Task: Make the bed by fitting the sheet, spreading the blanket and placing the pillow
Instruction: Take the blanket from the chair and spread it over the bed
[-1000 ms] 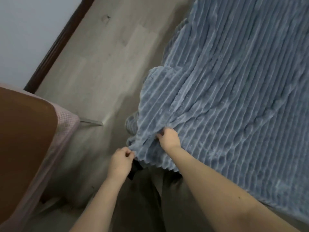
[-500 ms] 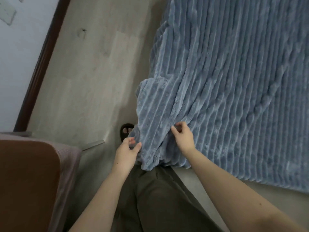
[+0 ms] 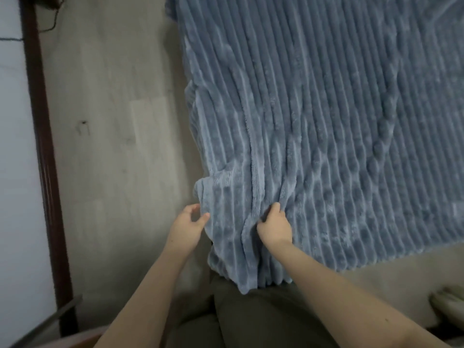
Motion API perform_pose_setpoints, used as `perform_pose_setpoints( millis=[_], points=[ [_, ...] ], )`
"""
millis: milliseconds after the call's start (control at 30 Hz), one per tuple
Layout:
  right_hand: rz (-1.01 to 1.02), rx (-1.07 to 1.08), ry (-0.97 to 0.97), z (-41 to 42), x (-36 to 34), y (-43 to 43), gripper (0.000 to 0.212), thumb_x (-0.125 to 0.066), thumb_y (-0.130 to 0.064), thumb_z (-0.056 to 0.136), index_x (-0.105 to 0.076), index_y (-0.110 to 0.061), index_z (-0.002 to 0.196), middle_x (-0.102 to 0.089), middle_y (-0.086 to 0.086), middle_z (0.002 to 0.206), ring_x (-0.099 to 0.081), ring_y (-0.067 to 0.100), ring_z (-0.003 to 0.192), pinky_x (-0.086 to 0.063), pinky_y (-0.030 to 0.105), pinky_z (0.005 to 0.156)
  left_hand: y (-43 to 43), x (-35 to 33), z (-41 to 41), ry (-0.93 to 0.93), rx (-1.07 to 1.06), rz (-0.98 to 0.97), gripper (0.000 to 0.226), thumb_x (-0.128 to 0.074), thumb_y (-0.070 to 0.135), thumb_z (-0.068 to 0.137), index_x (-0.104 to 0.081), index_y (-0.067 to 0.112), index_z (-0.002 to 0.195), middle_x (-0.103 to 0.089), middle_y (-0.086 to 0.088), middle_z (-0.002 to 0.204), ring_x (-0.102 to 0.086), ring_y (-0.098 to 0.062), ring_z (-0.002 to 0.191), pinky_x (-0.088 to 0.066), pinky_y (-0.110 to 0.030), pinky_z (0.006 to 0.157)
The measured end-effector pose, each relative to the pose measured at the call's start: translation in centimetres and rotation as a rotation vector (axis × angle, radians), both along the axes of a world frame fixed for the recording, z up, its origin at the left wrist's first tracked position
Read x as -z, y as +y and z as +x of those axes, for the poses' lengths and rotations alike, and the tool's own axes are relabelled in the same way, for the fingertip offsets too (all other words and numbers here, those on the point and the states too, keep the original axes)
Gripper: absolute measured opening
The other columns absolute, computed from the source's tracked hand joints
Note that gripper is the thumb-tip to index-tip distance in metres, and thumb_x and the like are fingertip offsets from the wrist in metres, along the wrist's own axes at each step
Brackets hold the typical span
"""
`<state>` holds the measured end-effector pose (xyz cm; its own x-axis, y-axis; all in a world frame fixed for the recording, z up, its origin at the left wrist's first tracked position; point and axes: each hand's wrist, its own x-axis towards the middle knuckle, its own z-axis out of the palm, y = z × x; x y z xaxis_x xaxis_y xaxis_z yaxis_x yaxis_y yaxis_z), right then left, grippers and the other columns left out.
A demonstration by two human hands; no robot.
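Observation:
A blue-grey ribbed plush blanket [image 3: 326,121] lies spread over the bed and fills the upper right of the head view. Its near left corner hangs over the bed's edge, down against my legs. My right hand [image 3: 275,226] is closed on a bunched fold of that corner. My left hand [image 3: 187,226] is at the blanket's left edge, thumb touching the fabric, fingers apart and curled, holding nothing that I can see. A strip of pale sheet [image 3: 391,277] shows below the blanket's front edge. No pillow is in sight.
Grey wood-look floor [image 3: 113,159] runs along the left of the bed. A dark brown skirting board [image 3: 42,146] and white wall bound it on the far left. A brown piece of furniture shows at the bottom left corner. My olive trousers [image 3: 251,320] are at the bottom.
The view has swung right, so the brown furniture has slid almost out of frame. My left hand has let go of the blanket edge. My right hand still holds its fold, with the corner hanging lower.

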<state>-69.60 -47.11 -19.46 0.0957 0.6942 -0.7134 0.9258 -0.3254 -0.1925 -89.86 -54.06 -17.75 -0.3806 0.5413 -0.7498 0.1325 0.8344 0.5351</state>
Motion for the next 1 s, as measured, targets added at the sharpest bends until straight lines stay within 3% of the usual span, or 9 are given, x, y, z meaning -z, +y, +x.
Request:
perform_pose_setpoints(
  millis=[100, 200, 267, 367, 600, 700, 800, 900, 1000],
  points=[
    [0.122, 0.066, 0.092, -1.1, -0.6, -0.8, 0.047, -0.051, -0.049, 0.093, -0.041, -0.012, 0.12, -0.043, 0.005, 0.12, -0.056, 0.023, 0.099, -0.049, 0.033, 0.076, 3.6, 0.2, -1.3, 0.041, 0.069, 0.0, 0.05, -0.061, 0.03, 0.092, -0.049, 0.012, 0.137, -0.054, -0.003, 0.139, -0.05, -0.02, 0.127, -0.034, -0.025, 0.097],
    [0.056, 0.06, 0.213, -1.6, -0.9, -1.3, 0.06, -0.055, -0.059, 0.087, -0.043, -0.015, 0.125, -0.044, -0.001, 0.12, -0.047, 0.016, 0.111, -0.047, 0.033, 0.095, 7.2, 0.4, -1.7, 0.078, 0.144, 0.006, 0.052, -0.061, 0.027, 0.093, -0.046, 0.008, 0.139, -0.054, -0.007, 0.139, -0.051, -0.023, 0.126, -0.036, -0.029, 0.102],
    [-0.038, -0.007, 0.208, -1.9, -0.7, -1.4, 0.042, -0.06, -0.041, 0.089, -0.046, -0.015, 0.119, -0.048, 0.001, 0.119, -0.046, 0.018, 0.112, -0.044, 0.03, 0.095, 9.4, 0.6, -1.9, 0.097, 0.185, 0.008, 0.055, -0.061, 0.028, 0.093, -0.043, 0.007, 0.141, -0.053, -0.01, 0.139, -0.051, -0.026, 0.125, -0.037, -0.032, 0.103],
    [-0.141, 0.053, 0.208, -2.3, -0.6, -1.0, 0.012, -0.055, -0.01, 0.089, -0.049, -0.016, 0.096, -0.054, 0.004, 0.108, -0.053, 0.02, 0.1, -0.041, 0.022, 0.077, 12.5, 1.2, -2.4, 0.166, 0.23, -0.043, 0.061, -0.06, 0.034, 0.093, -0.039, 0.007, 0.143, -0.051, -0.014, 0.139, -0.053, -0.03, 0.123, -0.042, -0.034, 0.099],
    [-0.276, 0.286, 0.529, -2.7, -0.7, -0.4, 0.034, -0.062, -0.001, 0.077, -0.047, -0.027, 0.061, -0.052, -0.01, 0.069, -0.051, 0.006, 0.07, -0.04, 0.008, 0.063, 18.7, 3.2, -2.9, 0.232, 0.373, -0.137, 0.046, -0.062, 0.041, 0.09, -0.057, 0.0, 0.11, -0.066, -0.021, 0.108, -0.063, -0.038, 0.098, -0.052, -0.045, 0.086],
    [-0.223, 0.333, 0.487, -3.4, -0.7, -0.9, 0.021, -0.058, -0.004, 0.078, -0.048, -0.022, 0.075, -0.056, -0.005, 0.075, -0.053, 0.011, 0.072, -0.044, 0.019, 0.068, 20.6, 4.1, -4.2, 0.23, 0.459, -0.207, 0.036, -0.064, 0.033, 0.091, -0.059, -0.003, 0.089, -0.07, -0.024, 0.09, -0.068, -0.035, 0.086, -0.054, -0.047, 0.081],
    [-0.116, 0.442, 0.44, -4.9, -0.5, -1.7, 0.029, -0.058, -0.005, 0.077, -0.044, -0.025, 0.092, -0.058, -0.004, 0.078, -0.056, 0.013, 0.072, -0.045, 0.025, 0.067, 21.3, 3.8, -5.8, 0.202, 0.555, -0.198, 0.029, -0.064, 0.029, 0.091, -0.06, 0.002, 0.082, -0.07, -0.018, 0.081, -0.068, -0.028, 0.07, -0.053, -0.036, 0.061],
    [-0.031, 0.538, 0.386, -6.6, -0.5, -2.9, 0.039, -0.058, -0.003, 0.074, -0.044, -0.03, 0.1, -0.057, -0.006, 0.076, -0.053, 0.008, 0.066, -0.045, 0.023, 0.065, 20.9, 2.7, -8.0, 0.21, 0.671, -0.101, 0.029, -0.06, 0.023, 0.092, -0.049, 0.01, 0.068, -0.065, -0.016, 0.074, -0.065, -0.032, 0.074, -0.055, -0.042, 0.071],
    [0.024, 0.634, 0.337, -8.3, -0.3, -3.9, 0.048, -0.06, -0.002, 0.075, -0.05, -0.027, 0.115, -0.061, 0.001, 0.085, -0.056, 0.014, 0.074, -0.045, 0.024, 0.066, 20.2, 1.4, -11.8, 0.31, 0.706, -0.093, 0.015, -0.058, 0.012, 0.087, -0.054, 0.006, 0.073, -0.063, -0.017, 0.076, -0.062, -0.034, 0.074, -0.052, -0.041, 0.068]
  ],
)
